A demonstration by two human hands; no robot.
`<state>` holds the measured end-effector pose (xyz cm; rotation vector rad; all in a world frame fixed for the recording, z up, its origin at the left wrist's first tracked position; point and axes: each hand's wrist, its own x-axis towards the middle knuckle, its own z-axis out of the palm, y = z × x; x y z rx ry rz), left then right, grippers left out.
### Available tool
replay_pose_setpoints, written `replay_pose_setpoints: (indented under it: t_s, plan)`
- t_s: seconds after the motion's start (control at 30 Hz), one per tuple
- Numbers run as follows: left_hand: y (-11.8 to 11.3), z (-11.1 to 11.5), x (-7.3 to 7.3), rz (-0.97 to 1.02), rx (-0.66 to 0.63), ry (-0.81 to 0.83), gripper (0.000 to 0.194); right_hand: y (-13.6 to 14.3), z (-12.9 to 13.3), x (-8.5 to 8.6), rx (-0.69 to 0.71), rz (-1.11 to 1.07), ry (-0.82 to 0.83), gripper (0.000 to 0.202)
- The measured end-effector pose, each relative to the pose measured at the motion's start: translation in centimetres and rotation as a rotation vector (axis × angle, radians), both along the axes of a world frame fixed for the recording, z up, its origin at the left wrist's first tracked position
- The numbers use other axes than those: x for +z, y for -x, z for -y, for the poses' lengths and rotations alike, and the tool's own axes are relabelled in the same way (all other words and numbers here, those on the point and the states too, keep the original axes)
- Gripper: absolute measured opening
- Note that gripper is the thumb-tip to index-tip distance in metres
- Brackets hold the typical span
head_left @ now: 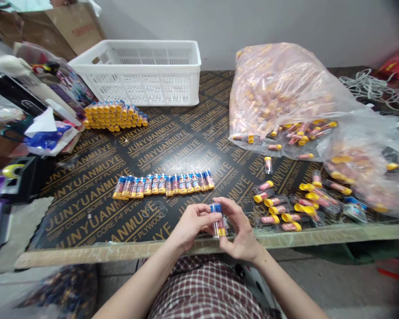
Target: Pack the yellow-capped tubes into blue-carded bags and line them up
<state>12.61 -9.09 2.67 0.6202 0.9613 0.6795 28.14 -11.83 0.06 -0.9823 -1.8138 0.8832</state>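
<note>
- Pinching a tube (218,228) between thumb and fingertips, the left hand (195,223) holds it roughly upright at the middle of the table's near edge; the tube is clear and slim, blue at its top, with a yellow band low down.
- The right hand (241,230) curves round the same tube in an open C, forefinger by the top and thumb by the bottom; I cannot tell whether it presses on it.
- The table (193,137) has a dark, smooth, slightly shiny plywood top printed with gold lettering, and a pale, tape-like strip (136,251) along its near edge.
- Left of centre, a row (162,184) of blue-and-yellow tubes sits side by side, its line slightly bent, roughly parallel to the near edge.
- Toward the far left corner, a stack (115,117) of similar tubes is piled in tiers, round yellow ends facing the near edge.
- Behind the stack, at the far edge, stands a white plastic basket (146,86), rectangular, with slotted walls.
- Near the right part of the near edge, loose tubes (279,209) lie scattered, clear with yellow caps and pinkish contents; one capped tube (268,165) sits apart from them, toward the far edge.
- Toward the far right corner slumps a sack (269,75) of thin, wrinkled, see-through plastic, bulging with yellow-capped tubes, some spilling at its mouth.
- Beside the sack, pale cord (372,91) lies in loose tangled loops.
- Below the near edge, checked cloth (202,292) covers the person's lap.
</note>
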Motion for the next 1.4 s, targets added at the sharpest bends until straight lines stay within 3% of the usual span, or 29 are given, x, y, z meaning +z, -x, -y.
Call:
replay_pose_setpoints:
  t_s: [0.1,0.23,0.33,0.43,0.53,0.63,0.73,0.83,0.9,0.93,1.03,1.07,1.13,1.23,1.4]
  plan:
    - [2.1,-1.4,0.2,-0.234,0.024,-0.152,0.030,-1.6,-1.1,0.5,-0.021,0.144,0.005,0.083]
    - [8.7,-4.5,1.0,-1.174,0.183,-0.608,0.018,-6.2,-3.7,0.3,-0.322,0.318,-0.100,0.080]
    - [13.7,-6.5,1.4,-1.684,0.218,-0.708,0.016,-9.3,-5.2,-0.3,-0.452,0.387,-0.149,0.072]
    - [16.1,-7.6,1.0,-1.832,0.115,-0.662,0.015,-11.0,-5.9,-1.2,-0.479,0.488,-0.165,0.065]
    - [16.6,-7.9,0.4,-1.846,0.029,-0.586,0.015,-12.0,-6.6,-2.3,-0.471,0.557,-0.193,0.058]
    - [17.0,-7.7,-0.1,-1.789,0.034,-0.522,0.025,-13.2,-7.1,-2.6,-0.456,0.663,-0.146,0.049]
    - [17.6,-7.8,-0.7,-1.734,0.076,-0.574,0.042,-14.6,-7.4,-2.3,-0.444,0.770,-0.010,0.047]
    - [16.4,-7.3,-0.7,-1.713,0.267,-0.780,0.040,-15.4,-7.4,-2.0,-0.397,0.789,0.082,0.048]
    - [13.9,-6.3,-0.4,-1.587,0.389,-0.927,0.030,-15.4,-7.5,-2.0,-0.380,0.746,0.097,0.046]
    - [12.1,-5.5,-0.4,-1.470,0.385,-0.979,0.023,-15.3,-7.6,-2.1,-0.380,0.722,0.099,0.045]
    - [6.1,-3.3,-1.3,-1.120,0.073,-0.914,0.017,-14.4,-8.0,-2.5,-0.376,0.664,0.099,0.038]
    - [4.2,-2.6,-1.8,-1.079,-0.063,-0.851,0.018,-14.0,-8.2,-2.7,-0.368,0.654,0.096,0.036]
    - [1.3,-1.6,-2.9,-1.071,-0.213,-0.772,0.018,-12.9,-8.3,-2.9,-0.347,0.634,0.088,0.031]
    - [-0.5,-0.8,-4.0,-1.092,-0.251,-0.726,0.015,-11.2,-8.1,-3.2,-0.305,0.611,0.081,0.025]
    - [-0.4,-1.0,-4.2,-1.101,-0.237,-0.757,0.011,-8.4,-7.2,-3.2,-0.279,0.572,0.051,0.020]
